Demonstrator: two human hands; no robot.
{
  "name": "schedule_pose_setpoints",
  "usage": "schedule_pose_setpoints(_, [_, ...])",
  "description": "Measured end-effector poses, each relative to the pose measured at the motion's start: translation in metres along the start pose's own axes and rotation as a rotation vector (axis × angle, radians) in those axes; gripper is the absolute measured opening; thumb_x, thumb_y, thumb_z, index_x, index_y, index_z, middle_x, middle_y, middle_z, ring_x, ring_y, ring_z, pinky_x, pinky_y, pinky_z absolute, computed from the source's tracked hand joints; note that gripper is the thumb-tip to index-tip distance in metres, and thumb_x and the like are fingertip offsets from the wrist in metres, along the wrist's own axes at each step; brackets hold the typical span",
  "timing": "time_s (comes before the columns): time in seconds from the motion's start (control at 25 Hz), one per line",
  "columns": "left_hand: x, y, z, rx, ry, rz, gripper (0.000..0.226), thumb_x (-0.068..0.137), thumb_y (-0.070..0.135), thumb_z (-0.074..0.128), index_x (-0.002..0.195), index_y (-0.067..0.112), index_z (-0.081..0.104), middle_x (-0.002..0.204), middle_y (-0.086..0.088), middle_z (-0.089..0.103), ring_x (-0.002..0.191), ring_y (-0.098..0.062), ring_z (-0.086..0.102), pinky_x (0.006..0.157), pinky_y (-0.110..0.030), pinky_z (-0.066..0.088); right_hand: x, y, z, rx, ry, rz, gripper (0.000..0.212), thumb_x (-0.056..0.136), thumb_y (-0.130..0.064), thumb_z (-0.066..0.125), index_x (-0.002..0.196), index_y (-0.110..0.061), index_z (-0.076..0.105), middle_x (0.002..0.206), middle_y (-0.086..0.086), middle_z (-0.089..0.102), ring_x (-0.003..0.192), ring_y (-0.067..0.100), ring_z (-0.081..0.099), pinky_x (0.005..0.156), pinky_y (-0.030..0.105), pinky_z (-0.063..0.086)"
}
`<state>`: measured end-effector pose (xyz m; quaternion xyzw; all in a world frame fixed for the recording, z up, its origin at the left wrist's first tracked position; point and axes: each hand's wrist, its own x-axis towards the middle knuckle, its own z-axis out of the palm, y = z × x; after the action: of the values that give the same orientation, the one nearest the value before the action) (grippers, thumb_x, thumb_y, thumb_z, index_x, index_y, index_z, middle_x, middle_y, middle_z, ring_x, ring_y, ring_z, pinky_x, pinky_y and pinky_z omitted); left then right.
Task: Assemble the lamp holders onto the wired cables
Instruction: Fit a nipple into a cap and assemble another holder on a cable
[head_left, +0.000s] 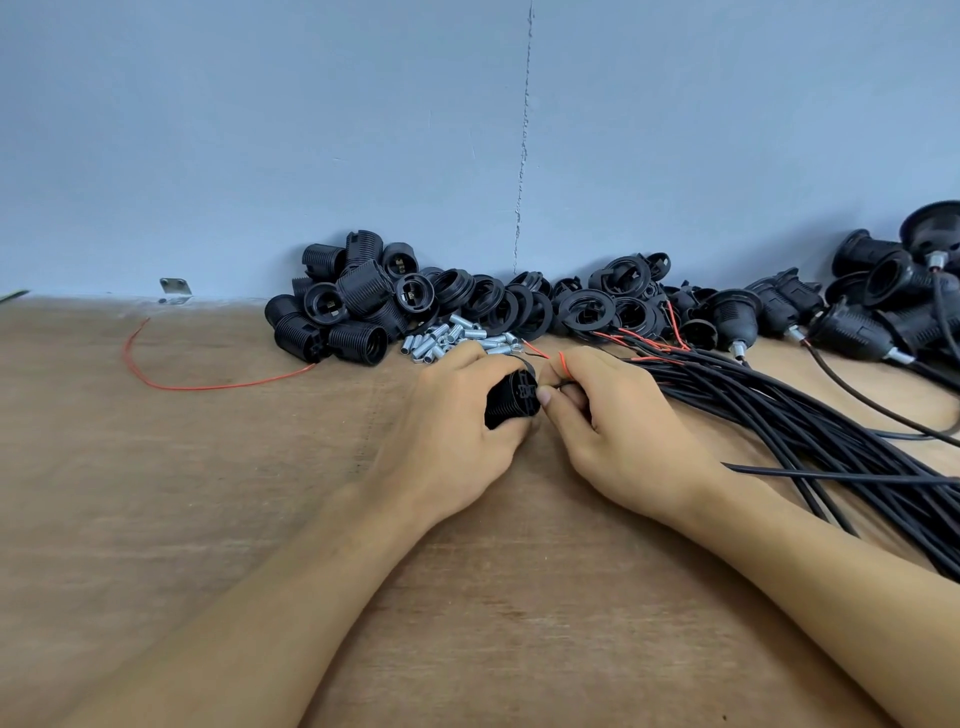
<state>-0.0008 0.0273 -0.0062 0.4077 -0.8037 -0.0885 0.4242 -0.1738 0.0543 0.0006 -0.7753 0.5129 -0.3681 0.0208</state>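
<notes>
Lamp holder (511, 397) gripped in left hand (452, 421) fingers, red wire (563, 364) pinched in right hand (618, 431) fingers

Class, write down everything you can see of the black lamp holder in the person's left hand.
The lamp holder is a black, plastic-looking cylinder with a ribbed side. The left hand grips its body and hides much of it. It is held sideways, its slotted end towards the right hand, which pinches a cable with a red wire at that end.
</notes>
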Motion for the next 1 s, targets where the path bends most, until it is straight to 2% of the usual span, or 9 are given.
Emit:
schedule_pose_setpoints(0.12, [0.0, 0.001, 0.0, 0.007, -0.002, -0.003, 0.027, 0.078, 0.021, 0.082, 0.104, 0.022, 0.075, 0.089, 0.006, 0.059, 0.081, -0.008, 0.057, 0.073, -0.023, 0.045, 0.0, -0.001, -0.001, 0.015, -0.007, -0.013, 0.029, 0.094, -0.012, 0.06, 0.077, -0.033, 0.046, 0.071, -0.029, 0.05, 0.073, -0.01, 0.046, 0.067, 0.011, 0.033])
schedule_pose_setpoints(0.2, [0.0, 0.0, 0.0, 0.006, -0.014, 0.001, 0.027, 0.078, 0.02, 0.081, 0.104, 0.021, 0.075, 0.089, 0.006, 0.059, 0.081, -0.008, 0.057, 0.073, -0.023, 0.045, 0.0, -0.002, -0.001, -0.001, 0.005, -0.01, 0.038, 0.093, -0.012, 0.061, 0.075, -0.037, 0.04, 0.064, -0.022, 0.043, 0.071, -0.009, 0.045, 0.064, 0.013, 0.032])
schedule_pose_setpoints(0.28, [0.0, 0.001, -0.001, 0.016, -0.031, 0.009, 0.027, 0.079, 0.019, 0.081, 0.105, 0.021, 0.075, 0.089, 0.005, 0.058, 0.082, -0.01, 0.057, 0.074, -0.024, 0.045, 0.0, -0.002, 0.0, -0.016, -0.005, -0.003, 0.034, 0.093, -0.012, 0.061, 0.077, -0.035, 0.041, 0.064, -0.02, 0.038, 0.07, -0.006, 0.044, 0.062, 0.021, 0.026])
schedule_pose_setpoints(0.44, [0.0, -0.001, -0.001, 0.004, -0.026, 0.007, 0.03, 0.077, 0.02, 0.083, 0.106, 0.022, 0.076, 0.09, 0.006, 0.059, 0.083, -0.008, 0.057, 0.075, -0.017, 0.044, 0.0, -0.002, -0.002, 0.04, -0.01, 0.016, 0.036, 0.093, -0.014, 0.061, 0.074, -0.037, 0.042, 0.063, -0.018, 0.046, 0.07, -0.003, 0.046, 0.062, 0.019, 0.028])
schedule_pose_setpoints(0.56, [0.0, -0.001, 0.001, 0.003, -0.002, -0.019, 0.03, 0.077, 0.02, 0.082, 0.106, 0.025, 0.075, 0.089, 0.009, 0.058, 0.082, -0.003, 0.053, 0.074, -0.006, 0.038, 0.002, 0.0, -0.004, 0.048, -0.004, 0.063, 0.021, 0.093, -0.017, 0.064, 0.079, -0.03, 0.056, 0.066, -0.008, 0.05, 0.069, 0.006, 0.047, 0.061, 0.018, 0.033])
schedule_pose_setpoints(0.68, [0.001, -0.003, 0.002, 0.006, 0.03, -0.038, 0.029, 0.077, 0.018, 0.081, 0.103, 0.029, 0.074, 0.088, 0.01, 0.058, 0.079, 0.0, 0.05, 0.073, -0.003, 0.036, 0.003, -0.001, -0.006, 0.158, 0.023, 0.138, 0.009, 0.09, -0.015, 0.069, 0.09, -0.024, 0.067, 0.074, -0.008, 0.06, 0.069, 0.004, 0.051, 0.063, 0.01, 0.037])
schedule_pose_setpoints(0.76, [0.002, -0.006, 0.001, -0.034, 0.03, -0.062, 0.03, 0.076, 0.021, 0.081, 0.101, 0.035, 0.073, 0.091, 0.015, 0.062, 0.084, 0.005, 0.054, 0.075, -0.006, 0.039, 0.003, -0.001, -0.008, 0.295, 0.026, 0.186, 0.011, 0.088, -0.015, 0.072, 0.094, -0.024, 0.068, 0.078, -0.01, 0.065, 0.068, 0.002, 0.054, 0.064, 0.01, 0.039])
schedule_pose_setpoints(0.88, [0.003, -0.007, 0.0, -0.108, 0.0, -0.113, 0.032, 0.074, 0.026, 0.083, 0.1, 0.04, 0.071, 0.095, 0.016, 0.066, 0.092, 0.0, 0.06, 0.082, -0.027, 0.053, 0.005, 0.002, -0.014, 0.488, -0.015, 0.251, 0.004, 0.09, -0.024, 0.073, 0.087, -0.023, 0.07, 0.073, -0.013, 0.063, 0.063, 0.003, 0.051, 0.063, 0.016, 0.041])
schedule_pose_setpoints(1.0, [0.003, -0.007, 0.0, -0.137, -0.01, -0.134, 0.036, 0.074, 0.026, 0.085, 0.104, 0.039, 0.071, 0.099, 0.017, 0.067, 0.096, -0.002, 0.062, 0.086, -0.036, 0.056, 0.007, 0.005, -0.018, 0.595, -0.065, 0.279, 0.014, 0.091, -0.031, 0.072, 0.083, -0.02, 0.073, 0.071, -0.005, 0.062, 0.063, 0.007, 0.049, 0.058, 0.018, 0.042])
